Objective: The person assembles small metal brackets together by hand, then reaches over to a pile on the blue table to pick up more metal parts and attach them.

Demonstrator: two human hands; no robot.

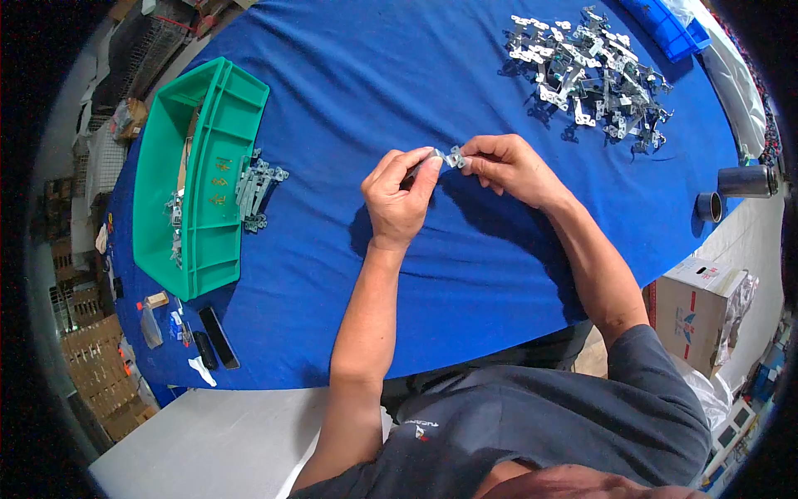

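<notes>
Over the middle of the blue-covered table, both hands pinch one small silvery metal bracket [454, 157]. My left hand [395, 198] is closed on its left end, thumb on top and fingers curled, so much of that end is hidden. The fingertips of my right hand [514, 169] grip the flat, holed plate at its right end. At the far right lies a loose, tangled pile of similar metal brackets [590, 75]. More of them form a neat row of brackets [259, 190] against the right side of a green plastic bin [212, 262].
A blue plastic tray [665, 29] stands at the far right corner. Along the right edge are a dark metal flask [745, 181] and a cup [709, 206]. A phone [219, 337] and small items lie near left. A cardboard box [692, 312] sits beyond the table's right edge.
</notes>
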